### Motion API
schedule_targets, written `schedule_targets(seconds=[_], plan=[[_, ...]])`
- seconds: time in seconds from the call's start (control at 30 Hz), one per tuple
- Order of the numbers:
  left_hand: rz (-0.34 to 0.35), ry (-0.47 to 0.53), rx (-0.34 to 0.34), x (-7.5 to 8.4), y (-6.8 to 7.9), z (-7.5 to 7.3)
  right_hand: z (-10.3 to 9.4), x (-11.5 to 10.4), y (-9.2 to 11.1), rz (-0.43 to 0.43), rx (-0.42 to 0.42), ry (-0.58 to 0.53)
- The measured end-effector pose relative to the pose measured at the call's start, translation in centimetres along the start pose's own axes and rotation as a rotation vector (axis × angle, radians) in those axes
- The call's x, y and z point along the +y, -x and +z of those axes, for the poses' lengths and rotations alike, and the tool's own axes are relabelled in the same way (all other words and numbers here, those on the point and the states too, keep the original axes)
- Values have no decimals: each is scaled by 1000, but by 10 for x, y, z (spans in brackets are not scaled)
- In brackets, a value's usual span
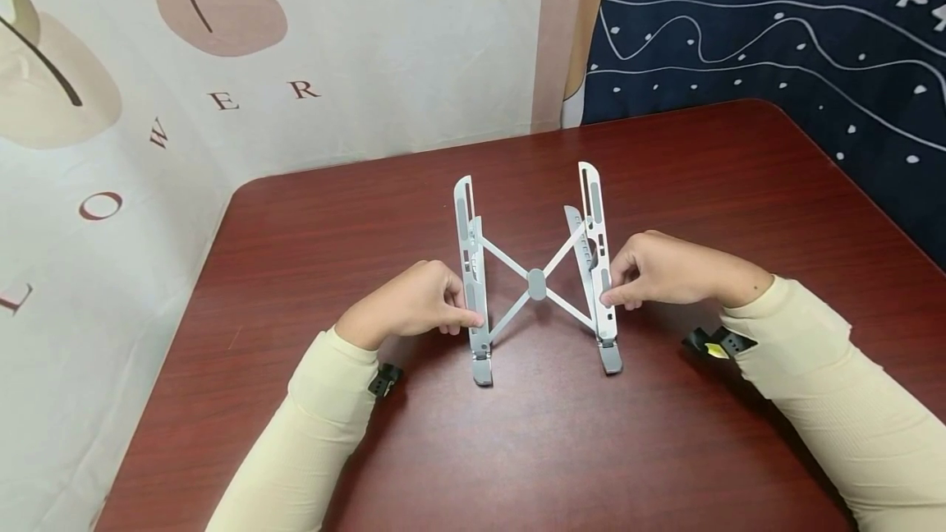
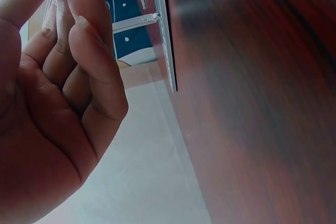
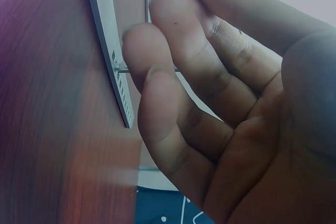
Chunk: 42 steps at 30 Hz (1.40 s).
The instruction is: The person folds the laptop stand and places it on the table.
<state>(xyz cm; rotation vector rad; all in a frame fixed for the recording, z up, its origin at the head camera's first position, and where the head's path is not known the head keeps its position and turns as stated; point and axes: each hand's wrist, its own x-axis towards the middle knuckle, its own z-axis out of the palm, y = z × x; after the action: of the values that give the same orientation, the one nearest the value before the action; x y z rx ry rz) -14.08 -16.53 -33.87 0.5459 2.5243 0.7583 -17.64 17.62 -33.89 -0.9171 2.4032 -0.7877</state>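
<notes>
A silver folding laptop stand (image 1: 537, 284) stands unfolded on the table, its crossed bars joined at a grey hub between two slotted side rails. My left hand (image 1: 415, 300) pinches the near part of the left rail between thumb and fingers. On the other side, my right hand (image 1: 658, 271) pinches the right rail at about the same height. The left wrist view shows curled fingers (image 2: 97, 61) beside the stand's base bar (image 2: 165, 40). In the right wrist view, bent fingers (image 3: 163, 98) partly hide the other base bar (image 3: 113, 51).
The dark red wooden table (image 1: 310, 212) extends around the stand. A pale printed cloth (image 1: 399, 48) hangs behind it, and a navy cloth with white trees (image 1: 739, 39) hangs at the right. Black straps (image 1: 384, 380) circle the wrists.
</notes>
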Motion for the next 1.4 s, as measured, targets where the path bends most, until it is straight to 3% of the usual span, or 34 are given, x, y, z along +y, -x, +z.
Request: schedule_targets(seconds=[1.4], plan=[[-6, 4, 9, 3, -1, 3, 3, -1, -1, -37, 25, 18]])
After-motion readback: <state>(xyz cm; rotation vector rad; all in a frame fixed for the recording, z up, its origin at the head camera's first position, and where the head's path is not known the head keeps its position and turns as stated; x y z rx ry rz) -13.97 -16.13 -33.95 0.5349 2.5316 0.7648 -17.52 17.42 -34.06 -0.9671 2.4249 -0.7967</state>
